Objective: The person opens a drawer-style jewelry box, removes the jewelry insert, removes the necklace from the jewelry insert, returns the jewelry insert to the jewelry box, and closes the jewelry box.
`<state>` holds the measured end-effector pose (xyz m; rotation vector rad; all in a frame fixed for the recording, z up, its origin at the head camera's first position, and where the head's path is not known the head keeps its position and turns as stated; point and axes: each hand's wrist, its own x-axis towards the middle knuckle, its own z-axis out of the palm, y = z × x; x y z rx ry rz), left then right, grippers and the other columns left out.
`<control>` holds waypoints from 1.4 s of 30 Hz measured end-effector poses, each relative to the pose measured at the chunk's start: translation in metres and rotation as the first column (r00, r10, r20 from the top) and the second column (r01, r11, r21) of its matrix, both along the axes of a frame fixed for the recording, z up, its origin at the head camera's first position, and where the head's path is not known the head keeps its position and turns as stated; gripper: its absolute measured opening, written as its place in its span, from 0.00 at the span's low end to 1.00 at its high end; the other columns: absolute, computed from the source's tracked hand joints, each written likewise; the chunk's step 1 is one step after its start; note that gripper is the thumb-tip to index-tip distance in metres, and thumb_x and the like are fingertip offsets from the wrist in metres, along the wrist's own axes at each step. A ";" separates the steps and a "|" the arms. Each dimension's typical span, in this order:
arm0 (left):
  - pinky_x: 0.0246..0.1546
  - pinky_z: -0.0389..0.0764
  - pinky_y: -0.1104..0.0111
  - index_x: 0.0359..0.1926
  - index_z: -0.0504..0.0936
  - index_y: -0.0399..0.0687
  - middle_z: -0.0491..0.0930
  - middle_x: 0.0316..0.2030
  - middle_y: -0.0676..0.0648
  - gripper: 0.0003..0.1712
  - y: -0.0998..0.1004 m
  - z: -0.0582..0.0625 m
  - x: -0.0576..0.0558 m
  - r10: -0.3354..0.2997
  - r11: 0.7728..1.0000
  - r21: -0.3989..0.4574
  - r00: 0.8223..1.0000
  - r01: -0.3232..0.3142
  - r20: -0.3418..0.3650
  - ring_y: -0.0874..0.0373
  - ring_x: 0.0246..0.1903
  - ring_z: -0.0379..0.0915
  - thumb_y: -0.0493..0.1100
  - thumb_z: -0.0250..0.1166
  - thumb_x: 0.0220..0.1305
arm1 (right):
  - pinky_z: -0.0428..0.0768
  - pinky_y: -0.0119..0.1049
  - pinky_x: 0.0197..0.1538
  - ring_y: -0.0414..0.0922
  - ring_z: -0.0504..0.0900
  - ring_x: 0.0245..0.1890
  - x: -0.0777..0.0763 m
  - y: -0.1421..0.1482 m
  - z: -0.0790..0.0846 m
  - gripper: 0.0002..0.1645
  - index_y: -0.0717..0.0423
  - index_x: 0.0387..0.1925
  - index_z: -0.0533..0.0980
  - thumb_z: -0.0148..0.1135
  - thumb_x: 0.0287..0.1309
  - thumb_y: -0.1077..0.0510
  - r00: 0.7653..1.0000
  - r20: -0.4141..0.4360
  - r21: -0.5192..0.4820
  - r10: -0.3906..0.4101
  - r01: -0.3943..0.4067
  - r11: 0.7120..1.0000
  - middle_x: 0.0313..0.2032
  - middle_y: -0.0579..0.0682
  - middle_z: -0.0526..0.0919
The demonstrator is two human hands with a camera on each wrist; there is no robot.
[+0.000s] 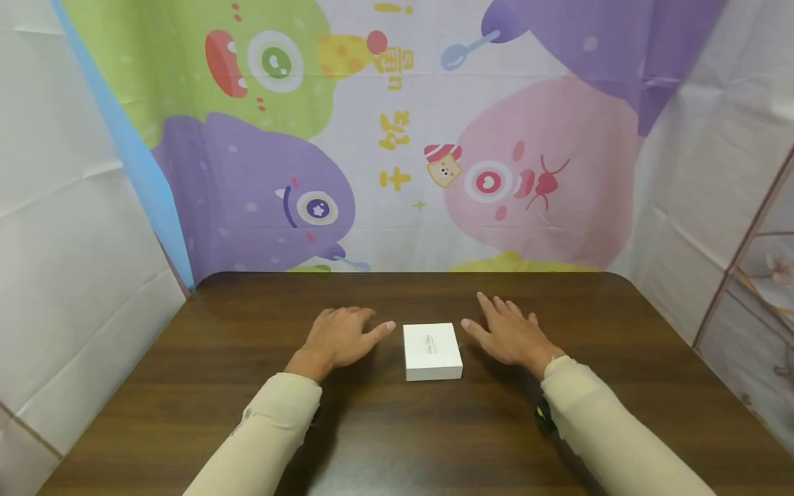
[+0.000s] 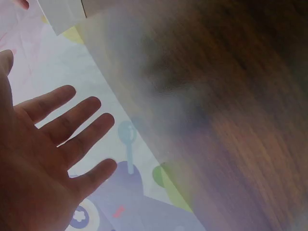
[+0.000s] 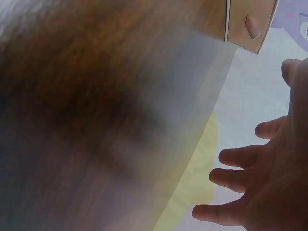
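White box [image 1: 432, 352], apparently untouched, lies between left hand [image 1: 343, 337] and right hand [image 1: 510, 335], both unclenched and empty.

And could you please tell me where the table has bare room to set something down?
The table is bare on the near side of the white box, between left sleeve and right sleeve; behind the box, up to the printed curtain; and outside either sleeve. It's crowded beside the box, between left grip and right grip.

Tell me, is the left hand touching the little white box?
Apart. The head view shows a thin strip of brown table between the left hand and the white box.
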<state>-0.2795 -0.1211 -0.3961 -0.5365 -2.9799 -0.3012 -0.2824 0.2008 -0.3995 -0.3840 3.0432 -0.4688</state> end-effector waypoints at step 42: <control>0.40 0.80 0.50 0.49 0.86 0.54 0.85 0.46 0.52 0.19 0.007 -0.005 0.008 -0.015 1.000 0.009 0.999 0.015 -0.033 0.49 0.47 0.82 0.58 0.59 0.72 | 0.70 0.62 0.58 0.62 0.76 0.59 0.003 0.005 -0.011 0.39 0.65 0.65 0.70 0.43 0.75 0.36 0.995 -0.085 -0.032 0.049 -0.052 0.998 0.58 0.64 0.78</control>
